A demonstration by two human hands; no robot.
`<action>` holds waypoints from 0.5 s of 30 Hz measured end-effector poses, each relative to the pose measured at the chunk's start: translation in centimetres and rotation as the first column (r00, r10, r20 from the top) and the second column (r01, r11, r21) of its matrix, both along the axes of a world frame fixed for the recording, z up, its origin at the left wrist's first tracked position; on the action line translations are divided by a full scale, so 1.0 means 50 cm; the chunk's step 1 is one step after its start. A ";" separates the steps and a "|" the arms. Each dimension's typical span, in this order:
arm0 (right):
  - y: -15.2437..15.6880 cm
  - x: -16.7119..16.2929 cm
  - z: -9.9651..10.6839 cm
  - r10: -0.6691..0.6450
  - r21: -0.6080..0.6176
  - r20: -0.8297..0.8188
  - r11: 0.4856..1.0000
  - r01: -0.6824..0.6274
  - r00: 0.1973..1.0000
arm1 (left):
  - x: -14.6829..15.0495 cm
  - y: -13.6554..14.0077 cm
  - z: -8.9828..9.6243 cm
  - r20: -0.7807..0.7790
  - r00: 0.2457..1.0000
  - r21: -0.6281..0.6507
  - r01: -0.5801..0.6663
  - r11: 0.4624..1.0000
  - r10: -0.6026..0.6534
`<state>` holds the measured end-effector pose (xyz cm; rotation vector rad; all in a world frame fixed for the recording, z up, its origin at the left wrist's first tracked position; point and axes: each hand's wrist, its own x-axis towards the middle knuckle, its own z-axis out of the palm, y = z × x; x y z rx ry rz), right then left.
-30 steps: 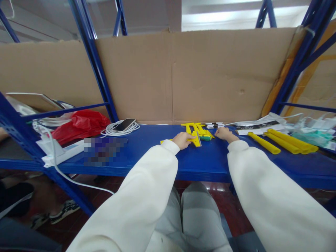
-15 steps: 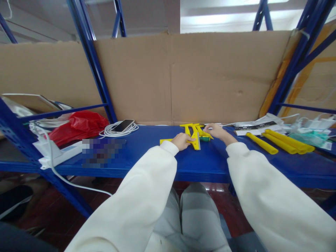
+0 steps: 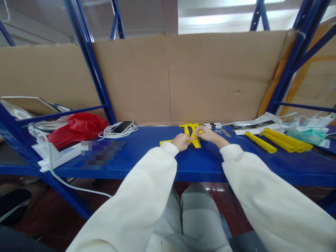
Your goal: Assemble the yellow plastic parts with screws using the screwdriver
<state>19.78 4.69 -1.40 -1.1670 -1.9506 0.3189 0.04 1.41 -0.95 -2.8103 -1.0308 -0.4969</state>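
Over blue shelf [image 3: 210, 161]: yellow scraper [image 3: 196, 142] clasped in left hand [image 3: 181, 142]; right hand [image 3: 207, 133] beside, pinched, hold unclear.

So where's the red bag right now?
In the head view, the red bag is toward the left, just left of the coiled cable with the phone on it, well away from the left hand.

On my remote feed I note a blue metal rack [image 3: 93, 70], brown cardboard [image 3: 210, 77] standing along the back of its blue shelf [image 3: 147, 154]. Floor [image 3: 231, 206] below: dark red, glossy. Bright white light [image 3: 204, 20] above the cardboard.
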 end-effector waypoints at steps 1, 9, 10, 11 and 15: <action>-0.001 -0.001 0.000 -0.001 -0.004 -0.002 1.000 0.001 1.000 | 0.001 -0.002 0.001 -0.003 1.000 -0.005 -0.006 1.000 0.006; -0.014 -0.011 0.007 0.005 -0.027 0.026 1.000 -0.004 1.000 | 0.003 -0.007 0.002 -0.044 0.999 0.004 -0.003 1.000 0.003; -0.015 -0.011 0.008 0.005 -0.027 0.029 1.000 -0.004 1.000 | 0.003 -0.005 0.001 -0.045 0.999 0.011 -0.002 1.000 0.003; -0.015 -0.011 0.008 0.001 -0.028 0.032 1.000 0.000 0.999 | 0.002 -0.004 0.000 -0.047 0.999 0.020 -0.002 1.000 0.003; -0.018 -0.015 0.010 -0.014 -0.036 0.035 0.999 0.015 0.999 | 0.001 0.001 -0.004 -0.064 0.998 0.060 0.009 0.998 -0.005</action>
